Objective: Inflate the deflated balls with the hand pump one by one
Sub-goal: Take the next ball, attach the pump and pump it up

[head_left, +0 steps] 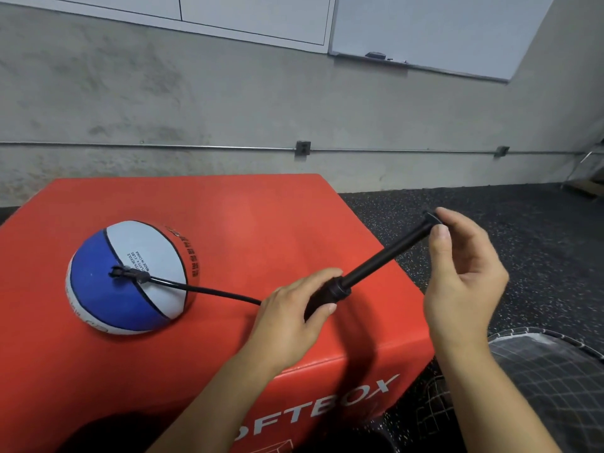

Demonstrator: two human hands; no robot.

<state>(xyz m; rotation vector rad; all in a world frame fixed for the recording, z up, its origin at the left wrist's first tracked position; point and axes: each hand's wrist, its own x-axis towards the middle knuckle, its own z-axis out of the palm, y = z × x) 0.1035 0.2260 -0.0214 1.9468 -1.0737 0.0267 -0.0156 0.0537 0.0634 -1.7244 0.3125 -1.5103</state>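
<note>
Black pump [369, 269] — both hands gripping, hose [209, 291] in sagging ball [130, 277]

- A half-flat ball [129, 276] sits on a red box [248, 223].
- A hose [209, 291] joins the ball to the pump [366, 273].
- The left hand [294, 315] grips the pump's barrel.
- The right hand [464, 282] pinches the drawn-out handle.
</note>
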